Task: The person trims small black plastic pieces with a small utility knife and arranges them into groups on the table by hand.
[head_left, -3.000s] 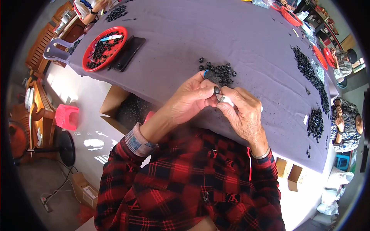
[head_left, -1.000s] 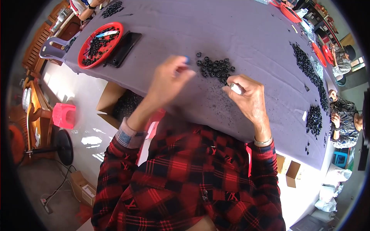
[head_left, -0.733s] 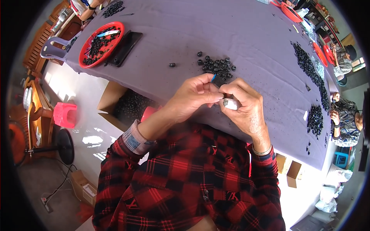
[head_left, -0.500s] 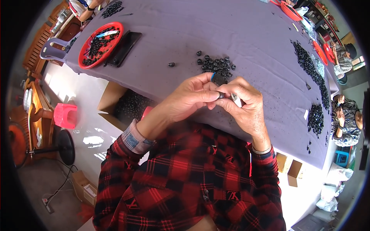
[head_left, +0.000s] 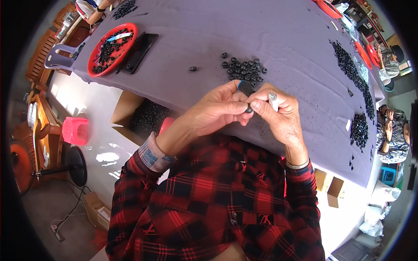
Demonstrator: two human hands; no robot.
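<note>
Between the thumb and fingers of my left hand (head_left: 207, 111) is a small round black bead-like piece (head_left: 249, 110). A black finger cover (head_left: 246, 88) with a blue edge is on that hand's index finger. My right hand (head_left: 285, 117) is closed on a slim tool with a white handle (head_left: 273, 101); its working end is hidden by the fingers. The right thumb presses close against the black piece. Just beyond both hands, a cluster of similar black pieces (head_left: 244, 66) lies on the purple cloth, and a single piece (head_left: 193, 68) sits apart to the left.
A red tray (head_left: 93, 63) of black pieces stands at the table's left, beside a black phone (head_left: 140, 53). Long dark heaps (head_left: 350, 65) lie along the right side. A cardboard box (head_left: 124, 111) of black pieces is below the table edge. Other people sit around the table.
My right hand has turned, so the white handle points up more steeply. Its thumb has shifted on the black piece. My left hand keeps its hold.
</note>
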